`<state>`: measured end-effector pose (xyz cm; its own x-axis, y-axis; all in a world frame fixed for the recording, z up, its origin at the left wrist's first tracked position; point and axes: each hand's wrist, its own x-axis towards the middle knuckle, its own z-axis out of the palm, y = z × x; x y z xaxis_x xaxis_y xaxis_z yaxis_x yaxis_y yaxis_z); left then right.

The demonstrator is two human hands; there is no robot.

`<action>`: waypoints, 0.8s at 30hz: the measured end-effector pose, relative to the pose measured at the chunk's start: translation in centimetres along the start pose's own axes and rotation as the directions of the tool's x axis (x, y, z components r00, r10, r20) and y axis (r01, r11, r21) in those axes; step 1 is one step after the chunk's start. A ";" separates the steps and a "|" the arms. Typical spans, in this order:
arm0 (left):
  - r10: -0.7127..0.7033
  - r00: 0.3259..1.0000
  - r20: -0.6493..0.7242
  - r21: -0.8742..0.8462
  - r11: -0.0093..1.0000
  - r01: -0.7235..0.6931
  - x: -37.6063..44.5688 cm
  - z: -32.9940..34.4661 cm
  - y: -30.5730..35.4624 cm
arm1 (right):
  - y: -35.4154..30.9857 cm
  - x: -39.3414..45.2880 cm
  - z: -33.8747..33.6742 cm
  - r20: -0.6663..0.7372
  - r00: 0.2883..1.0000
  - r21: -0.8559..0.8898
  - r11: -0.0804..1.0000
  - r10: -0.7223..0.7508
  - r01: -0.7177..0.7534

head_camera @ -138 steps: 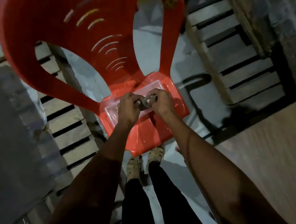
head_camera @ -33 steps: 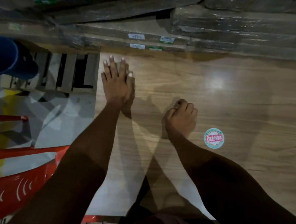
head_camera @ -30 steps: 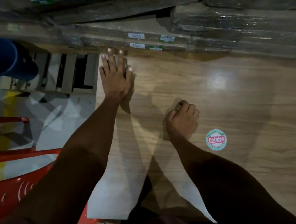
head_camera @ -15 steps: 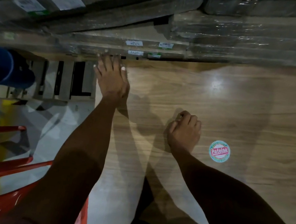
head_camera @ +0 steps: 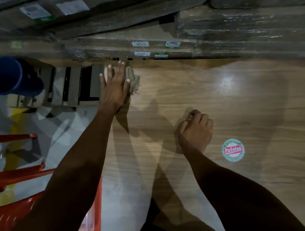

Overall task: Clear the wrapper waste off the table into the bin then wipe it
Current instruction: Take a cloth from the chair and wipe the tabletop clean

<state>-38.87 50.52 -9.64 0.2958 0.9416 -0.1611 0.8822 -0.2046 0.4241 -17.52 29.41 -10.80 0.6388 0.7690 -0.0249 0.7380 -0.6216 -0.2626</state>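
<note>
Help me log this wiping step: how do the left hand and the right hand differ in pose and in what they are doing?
The left hand is flat, fingers spread, pressing a grey cloth at the table's far left corner; the right hand is curled into a loose fist nearer the middle, beside the round sticker. The left arm reaches farther out than the right. Both are bare and rest on the wooden tabletop.

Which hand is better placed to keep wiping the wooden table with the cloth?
Left. The left hand lies flat on the cloth at the table's far left corner; the right hand rests fisted on bare wood, apart from it.
</note>
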 end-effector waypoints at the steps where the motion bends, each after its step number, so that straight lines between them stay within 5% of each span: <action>1: -0.044 0.999 -0.017 -0.006 0.999 0.044 -0.2 -0.2 0.1 | 0.0 0.0 0.0 -0.004 1.000 0.004 1.000 -0.001 0.001; 12: -0.147 0.985 -0.090 0.164 0.973 0.160 1.2 0.0 -1.0 | 0.0 0.0 0.2 -0.009 1.000 0.001 1.000 0.009 -0.009; 15: -0.023 0.995 -0.101 0.296 0.954 0.052 0.6 0.8 1.2 | 0.0 0.0 0.2 -0.005 1.000 -0.012 1.000 0.006 -0.006; 19: 0.124 0.989 -0.080 0.161 0.981 -0.110 -0.8 2.3 3.4 | 0.0 0.1 0.3 -0.004 1.000 -0.008 1.000 0.007 -0.007; 24: -0.111 0.980 -0.164 0.057 0.991 0.122 1.7 0.5 0.5 | 0.1 0.1 0.2 -0.010 1.000 0.014 1.000 0.005 -0.005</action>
<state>-37.76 51.90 -10.14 0.1322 0.9894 -0.0592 0.9312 -0.1036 0.3495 -17.41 29.46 -11.06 0.6444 0.7645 -0.0165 0.7319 -0.6229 -0.2762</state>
